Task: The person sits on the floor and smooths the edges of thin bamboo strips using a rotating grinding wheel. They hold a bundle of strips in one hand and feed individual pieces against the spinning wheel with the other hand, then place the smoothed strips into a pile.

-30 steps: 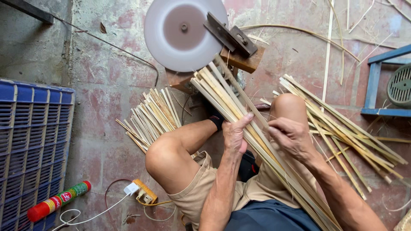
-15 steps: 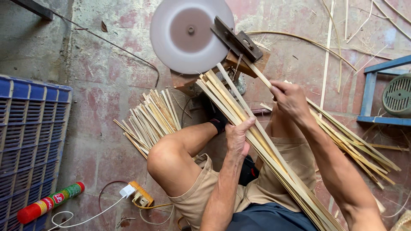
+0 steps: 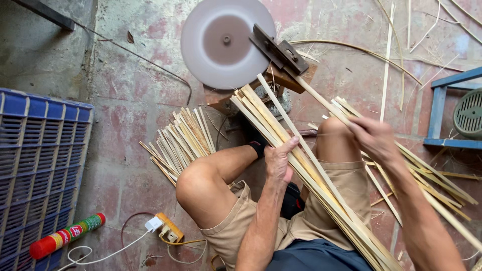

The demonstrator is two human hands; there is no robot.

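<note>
I sit on the floor with a long bundle of bamboo strips [image 3: 301, 165] lying across my lap. My left hand [image 3: 279, 160] rests on the bundle, thumb over the top. My right hand [image 3: 372, 137] grips a single bamboo strip [image 3: 314, 98] whose far end reaches under the metal guide [image 3: 278, 49] beside the round sanding disc [image 3: 227, 42]. The hand is a little blurred.
A pile of shorter strips [image 3: 182, 138] lies on the floor left of my knee, and another pile [image 3: 432, 180] at the right. A blue plastic crate [image 3: 37, 165] stands at the left, with a red spray can [image 3: 65, 235] and a yellow power strip [image 3: 168, 228] nearby. A blue frame with a fan [image 3: 464, 113] is at the right.
My right hand lifted one strip out of the bundle and carried it to the right and up toward the disc. My left hand stayed on the bundle.
</note>
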